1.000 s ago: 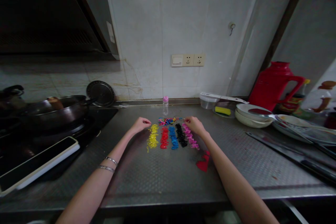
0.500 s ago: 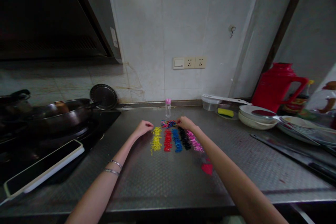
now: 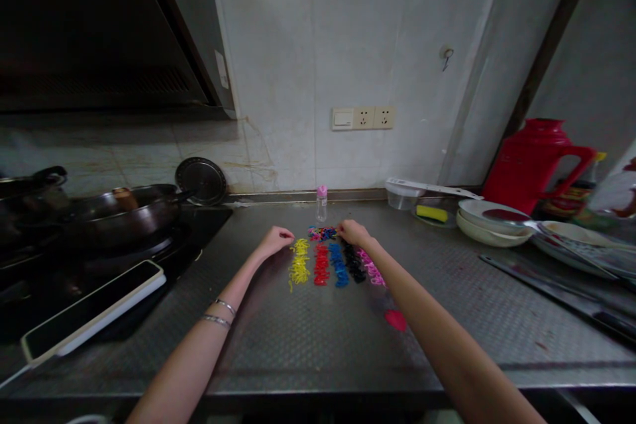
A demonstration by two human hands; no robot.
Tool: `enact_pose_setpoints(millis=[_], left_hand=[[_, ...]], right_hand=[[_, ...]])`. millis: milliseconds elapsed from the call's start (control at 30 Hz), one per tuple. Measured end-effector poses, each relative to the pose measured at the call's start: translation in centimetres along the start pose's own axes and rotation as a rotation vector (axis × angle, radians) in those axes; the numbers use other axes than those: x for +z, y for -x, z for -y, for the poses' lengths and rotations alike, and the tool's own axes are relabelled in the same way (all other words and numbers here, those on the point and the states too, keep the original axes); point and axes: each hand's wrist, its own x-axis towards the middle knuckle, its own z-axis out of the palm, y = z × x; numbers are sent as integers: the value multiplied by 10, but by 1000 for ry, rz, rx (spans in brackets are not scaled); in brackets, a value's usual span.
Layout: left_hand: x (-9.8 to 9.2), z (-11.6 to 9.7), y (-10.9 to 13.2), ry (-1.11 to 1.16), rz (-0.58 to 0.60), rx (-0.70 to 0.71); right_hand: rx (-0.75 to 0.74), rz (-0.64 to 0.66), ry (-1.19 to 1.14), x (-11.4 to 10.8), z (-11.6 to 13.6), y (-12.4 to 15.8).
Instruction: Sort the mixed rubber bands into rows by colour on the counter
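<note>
Small elastic hair bands lie on the steel counter in colour-sorted strips: yellow bands, red bands, blue bands, black bands and pink bands. Behind the strips sits a mixed-colour heap of bands. My left hand is closed in a pinch just beyond the upper left of the yellow strip. At the heap's right end, my right hand has its fingertips pressed together over the bands. Whatever either pinch holds is too small to make out.
A small clear bottle with a pink cap stands behind the heap. Under my right forearm lies a red piece. A phone and pan are at left; bowls, a knife and a red thermos at right.
The whole view has shifted slightly, so everything appears a little further right. Both hands stay nearly in place, still pinched beside the yellow strip and the mixed heap.
</note>
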Motion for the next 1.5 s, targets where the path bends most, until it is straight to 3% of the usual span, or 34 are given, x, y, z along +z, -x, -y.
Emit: enact_pose_setpoints(millis=[267,567,667,867,1033,1167,1500], left_hand=[[1,-1,-1,17,-5,-8],[4,2,-4,-17,-18,16],[4,4,-3,-8,-4,8],[6,5,2,43,-2,-100],[7,4,5,106,-27,-211],[8,8,4,152,-42,-208],[9,14,2,156,-31,-200]], right_hand=[[-36,-90,-60,-6,8,6],[-284,-88,-135,0,73,14],[-331,-96,-198,0,80,14],[-97,-180,-172,-8,30,5],[16,-139,-94,0,-10,-3],[-12,-91,-56,8,-16,-6],[-36,-121,-18,8,-17,-10]])
